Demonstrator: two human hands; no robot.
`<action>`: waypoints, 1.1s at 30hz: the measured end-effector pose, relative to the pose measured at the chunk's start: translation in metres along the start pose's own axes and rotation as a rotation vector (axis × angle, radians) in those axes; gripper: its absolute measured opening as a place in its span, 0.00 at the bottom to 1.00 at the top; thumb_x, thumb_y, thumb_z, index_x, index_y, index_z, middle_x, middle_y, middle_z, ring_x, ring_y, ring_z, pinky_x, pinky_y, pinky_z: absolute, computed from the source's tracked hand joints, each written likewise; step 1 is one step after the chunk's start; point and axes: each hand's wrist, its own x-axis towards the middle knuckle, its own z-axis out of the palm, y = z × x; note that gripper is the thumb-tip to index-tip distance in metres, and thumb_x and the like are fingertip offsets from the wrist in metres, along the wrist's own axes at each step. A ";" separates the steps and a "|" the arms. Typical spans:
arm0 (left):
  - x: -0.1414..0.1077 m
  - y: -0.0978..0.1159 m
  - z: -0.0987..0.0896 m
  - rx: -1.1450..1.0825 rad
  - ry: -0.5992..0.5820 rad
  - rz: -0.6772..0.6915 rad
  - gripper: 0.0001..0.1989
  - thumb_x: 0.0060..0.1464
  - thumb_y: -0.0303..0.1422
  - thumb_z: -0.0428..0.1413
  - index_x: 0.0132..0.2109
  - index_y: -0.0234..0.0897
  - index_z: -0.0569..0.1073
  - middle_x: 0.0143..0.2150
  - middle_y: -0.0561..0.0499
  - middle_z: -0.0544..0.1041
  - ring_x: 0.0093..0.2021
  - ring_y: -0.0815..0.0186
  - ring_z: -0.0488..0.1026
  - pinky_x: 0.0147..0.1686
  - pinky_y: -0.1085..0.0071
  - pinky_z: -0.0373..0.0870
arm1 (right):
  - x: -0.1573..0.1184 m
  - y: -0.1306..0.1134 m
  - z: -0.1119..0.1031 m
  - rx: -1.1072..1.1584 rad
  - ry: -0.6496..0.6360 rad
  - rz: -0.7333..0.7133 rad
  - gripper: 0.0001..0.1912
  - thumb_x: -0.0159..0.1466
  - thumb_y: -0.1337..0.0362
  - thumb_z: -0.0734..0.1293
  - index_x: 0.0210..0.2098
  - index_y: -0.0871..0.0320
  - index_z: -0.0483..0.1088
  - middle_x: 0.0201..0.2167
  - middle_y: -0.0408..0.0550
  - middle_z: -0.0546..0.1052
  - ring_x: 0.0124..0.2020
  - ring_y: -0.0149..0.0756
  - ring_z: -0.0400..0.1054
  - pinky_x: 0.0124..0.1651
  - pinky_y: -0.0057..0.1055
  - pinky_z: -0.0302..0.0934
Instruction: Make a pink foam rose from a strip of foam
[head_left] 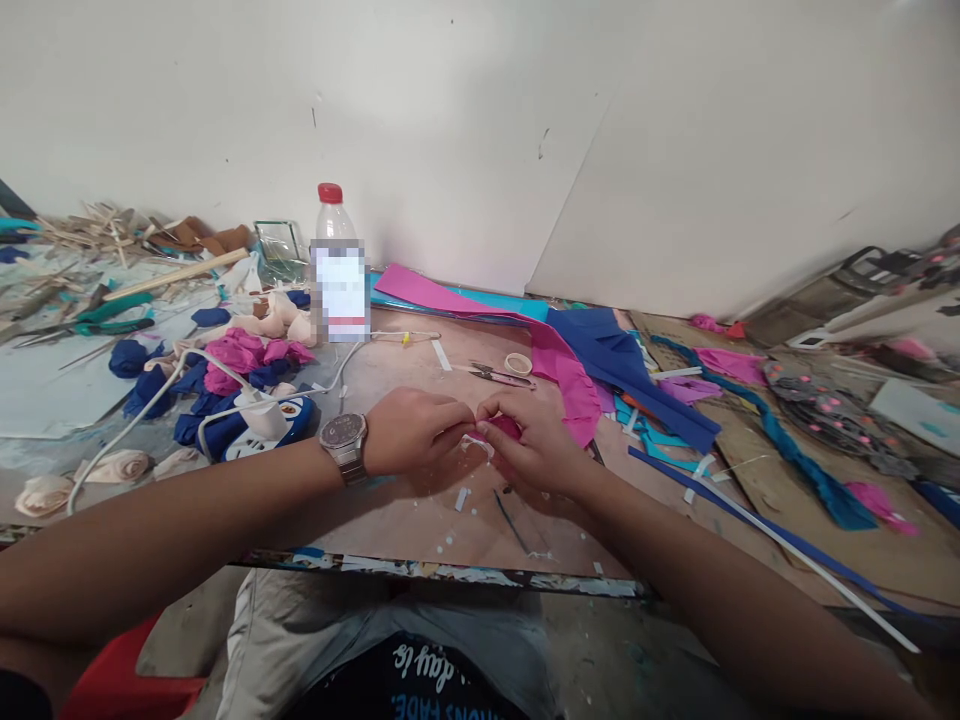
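While the cloth (511, 428) lies pinched within the right hand (541, 438), the left hand (412, 428) (bunched, its hold unclear) sits alongside.

Most of the pink bit (511, 427) is tucked behind the right hand's (534, 432) fingers, so its full shape's anyone's guess, and I can't make out which part the left hand (411, 428) is pinching. Watch face (342, 432) is too small to read. The bottle's (335, 217) label is pixelated mush. Both forearms run out of frame, the black shirt's (442, 690) lettering gets chopped by the bottom edge, and a red thing (127, 675) lower left is half hidden by an arm
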 end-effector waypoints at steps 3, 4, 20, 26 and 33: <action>0.000 0.001 0.000 0.013 -0.005 -0.012 0.17 0.70 0.40 0.46 0.44 0.40 0.79 0.37 0.49 0.83 0.37 0.64 0.78 0.35 0.70 0.64 | 0.000 -0.002 0.001 -0.012 -0.014 0.018 0.07 0.70 0.64 0.63 0.36 0.56 0.70 0.33 0.47 0.77 0.35 0.38 0.69 0.40 0.35 0.62; 0.000 0.001 0.000 -0.007 -0.003 -0.036 0.17 0.69 0.40 0.47 0.45 0.40 0.79 0.38 0.49 0.84 0.37 0.64 0.79 0.35 0.70 0.64 | 0.001 -0.003 0.001 -0.016 -0.020 0.022 0.07 0.70 0.64 0.62 0.35 0.56 0.69 0.32 0.47 0.77 0.35 0.37 0.69 0.39 0.35 0.62; 0.003 0.004 -0.008 -0.298 -0.030 -0.181 0.16 0.66 0.41 0.52 0.44 0.38 0.81 0.38 0.49 0.84 0.35 0.65 0.78 0.36 0.71 0.65 | 0.002 0.001 -0.002 -0.059 0.040 -0.017 0.06 0.68 0.64 0.64 0.34 0.55 0.70 0.33 0.48 0.77 0.36 0.40 0.69 0.42 0.38 0.60; 0.004 0.004 -0.009 -0.345 -0.023 -0.198 0.15 0.66 0.40 0.53 0.42 0.39 0.82 0.34 0.52 0.84 0.33 0.67 0.77 0.35 0.72 0.65 | 0.001 0.001 -0.002 -0.051 0.026 -0.010 0.04 0.67 0.62 0.67 0.36 0.55 0.73 0.35 0.48 0.79 0.38 0.41 0.71 0.43 0.38 0.61; 0.005 0.006 -0.010 -0.449 -0.041 -0.260 0.15 0.65 0.40 0.54 0.39 0.37 0.82 0.33 0.50 0.83 0.33 0.66 0.78 0.34 0.73 0.69 | 0.001 0.002 -0.002 -0.071 0.079 0.003 0.04 0.67 0.63 0.68 0.36 0.55 0.74 0.34 0.47 0.80 0.36 0.39 0.72 0.42 0.38 0.61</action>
